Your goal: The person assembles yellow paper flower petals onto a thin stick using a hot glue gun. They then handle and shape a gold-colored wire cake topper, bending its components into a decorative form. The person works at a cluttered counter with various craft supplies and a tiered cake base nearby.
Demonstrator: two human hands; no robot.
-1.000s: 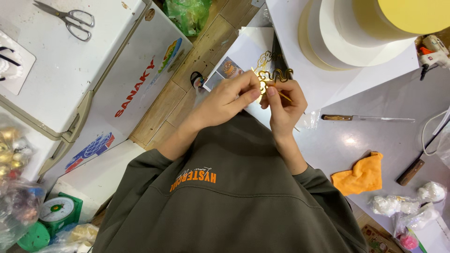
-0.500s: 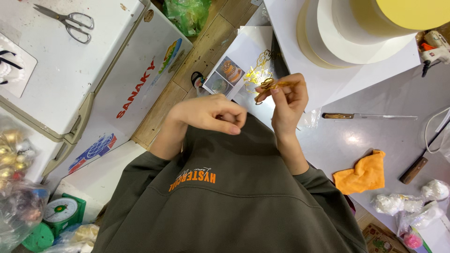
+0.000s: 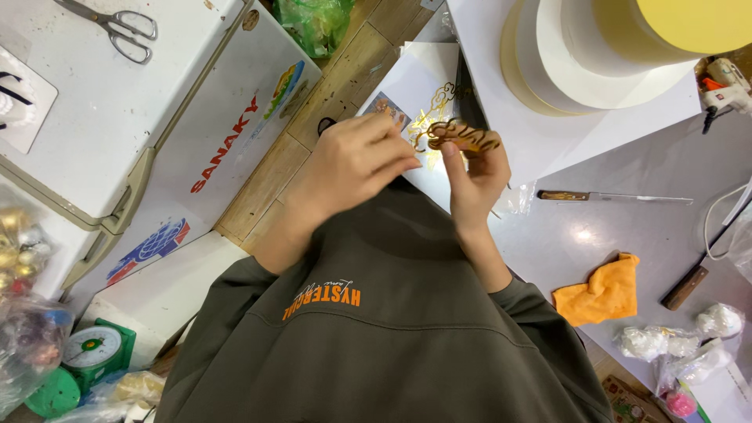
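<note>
Gold and thin, the script-shaped cake topper [image 3: 464,135] is pinched upright between the thumb and fingertips of the right hand [image 3: 478,168], held in the air over the white card [image 3: 407,86] at the edge of the grey worktable [image 3: 627,235]. The left hand [image 3: 356,160] has its fingers drawn together, tips just at the topper's left end, seemingly picking at it; whether it grips a film or backing there I cannot tell. To do this well, the right-hand pinch should sit on the sturdier part of the lettering, and the left fingertips should work at one corner gently, so the fine curls don't bend or snap. Compared with half a second ago, the left hand has come up from near the chest to meet the topper, while the right hand keeps holding it in about the same place
</note>
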